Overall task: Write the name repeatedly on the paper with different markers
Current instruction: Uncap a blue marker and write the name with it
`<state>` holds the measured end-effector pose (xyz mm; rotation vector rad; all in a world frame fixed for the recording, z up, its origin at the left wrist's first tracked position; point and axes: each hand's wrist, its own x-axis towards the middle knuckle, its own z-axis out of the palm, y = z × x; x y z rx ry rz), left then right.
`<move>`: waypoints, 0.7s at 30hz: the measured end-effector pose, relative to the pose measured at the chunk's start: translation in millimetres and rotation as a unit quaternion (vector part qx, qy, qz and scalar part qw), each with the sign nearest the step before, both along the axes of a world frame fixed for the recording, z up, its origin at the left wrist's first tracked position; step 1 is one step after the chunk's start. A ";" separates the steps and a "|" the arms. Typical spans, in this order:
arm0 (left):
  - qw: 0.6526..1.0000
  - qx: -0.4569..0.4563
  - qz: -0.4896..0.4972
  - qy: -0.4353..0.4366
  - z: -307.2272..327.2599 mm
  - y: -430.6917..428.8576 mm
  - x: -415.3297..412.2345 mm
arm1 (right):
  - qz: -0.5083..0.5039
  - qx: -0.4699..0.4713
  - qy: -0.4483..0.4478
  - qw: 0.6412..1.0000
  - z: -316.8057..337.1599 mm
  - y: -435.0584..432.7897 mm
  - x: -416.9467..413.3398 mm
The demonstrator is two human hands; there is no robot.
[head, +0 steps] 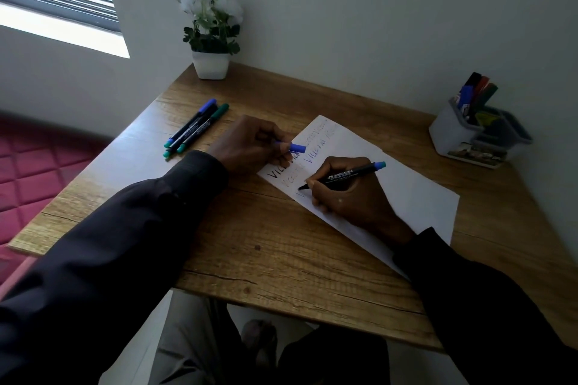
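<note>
Warm brown bench [281, 253] with wood-grain streaks and dark knots. White paper [416, 197] carries lettering in black, blue and a fainter tint. The marker [347, 176] in the right grip [350, 197] is black with white print and a blue end; the cap [297, 148] in the left grip [250, 144] is blue. Three spare markers [195, 128] are black with blue or green ends. White pot [210, 65], white flowers [212, 6], dark green leaves. Pale grey holder [453, 131] with black, red, green and blue pens [477, 89]. Dark sleeves [109, 244]. Deep red quilted surface [25, 166], stitched in diamonds.
</note>
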<state>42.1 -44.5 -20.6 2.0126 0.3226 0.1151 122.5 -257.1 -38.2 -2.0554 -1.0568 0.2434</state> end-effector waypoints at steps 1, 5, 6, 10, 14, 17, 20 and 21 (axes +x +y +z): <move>1.000 0.000 0.000 0.002 0.0 0.3 0.2 | -0.001 0.003 0.000 1.000 0.0 0.2 0.4; 1.000 -0.004 -0.005 0.001 -0.1 0.8 0.5 | 0.009 0.045 0.094 0.994 -5.2 0.0 2.2; 1.000 -0.003 -0.006 0.000 -0.2 0.8 0.2 | 0.009 0.056 0.108 0.993 -4.8 0.1 2.1; 1.000 -0.003 -0.008 -0.004 0.1 0.2 -0.1 | 0.007 0.046 0.048 0.998 0.0 0.4 -1.2; 1.000 -0.006 -0.005 -0.005 1.3 -1.4 -0.4 | -0.025 0.001 0.023 0.999 5.1 -0.4 -2.1; 1.000 -0.005 -0.004 -0.003 1.9 -1.1 -1.1 | 0.002 0.049 0.065 0.997 2.8 -0.3 -0.9; 1.000 -0.001 -0.007 -0.001 2.4 -1.0 -1.5 | 0.026 0.091 0.074 0.993 0.9 0.3 -0.3; 1.000 0.001 -0.007 -0.001 2.6 -1.3 -1.6 | 0.021 0.072 0.066 0.995 0.4 1.1 0.1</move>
